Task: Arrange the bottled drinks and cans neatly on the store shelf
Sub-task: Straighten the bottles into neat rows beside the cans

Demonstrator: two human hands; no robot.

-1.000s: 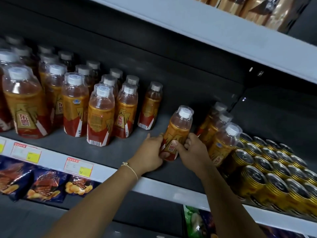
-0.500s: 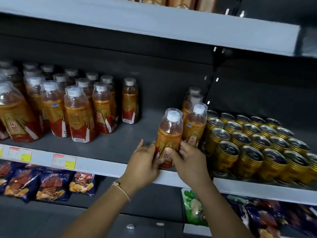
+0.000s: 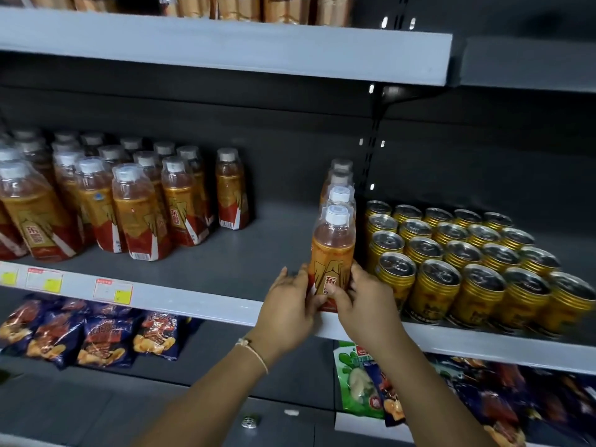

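Observation:
An orange drink bottle (image 3: 332, 253) with a white cap stands upright at the front edge of the grey shelf (image 3: 206, 266). My left hand (image 3: 292, 306) holds its lower left side and my right hand (image 3: 364, 301) grips its lower right side. It heads a single file of like bottles (image 3: 339, 182) running to the back. Gold cans (image 3: 467, 256) stand in rows just right of this file. A larger group of the same bottles (image 3: 129, 201) fills the shelf's left part.
A bare stretch of shelf lies between the two bottle groups. Price tags (image 3: 113, 290) sit on the shelf's front lip. Snack bags (image 3: 96, 337) lie on the lower shelf, more at lower right (image 3: 483, 391). An upper shelf (image 3: 225, 43) overhangs.
The held bottle went from tilted to upright and slid right, into line in front of the file beside the cans. The camera view shifted right and up.

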